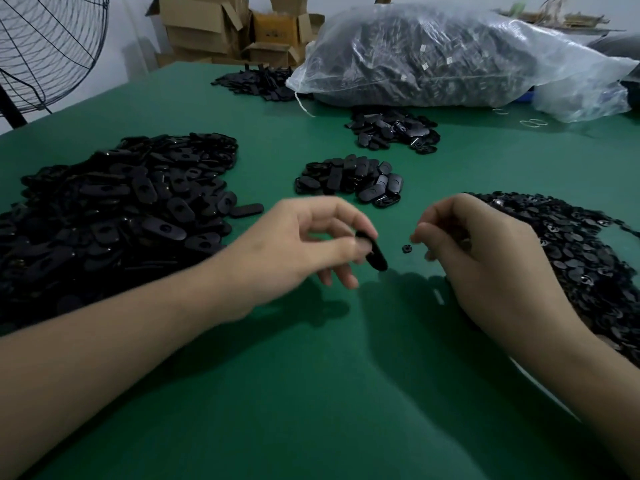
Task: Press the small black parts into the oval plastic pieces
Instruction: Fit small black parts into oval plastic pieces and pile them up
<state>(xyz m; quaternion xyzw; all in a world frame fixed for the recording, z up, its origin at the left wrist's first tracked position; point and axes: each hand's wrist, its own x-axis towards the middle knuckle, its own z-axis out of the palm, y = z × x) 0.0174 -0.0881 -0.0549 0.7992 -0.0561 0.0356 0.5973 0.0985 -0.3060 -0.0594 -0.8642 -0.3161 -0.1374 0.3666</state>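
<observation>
My left hand point(304, 247) pinches a black oval plastic piece point(375, 256) between thumb and fingers, tilted and just above the green table point(311, 393). My right hand point(485, 258) is curled a short way to the right, with its fingertips toward the oval piece. One small black part point(407, 248) sits just below those fingertips, and I cannot tell whether they touch it. Whatever is inside the curled right fingers is hidden. A big heap of oval pieces point(114, 209) lies at the left. A spread of small black parts point(581, 251) lies at the right.
Two smaller heaps of oval pieces point(349, 180) point(393, 129) lie beyond my hands, and another heap point(256, 81) sits farther back. A large clear bag of black parts point(450, 53) fills the far right. Cardboard boxes point(214, 26) and a fan point(45, 46) stand behind the table.
</observation>
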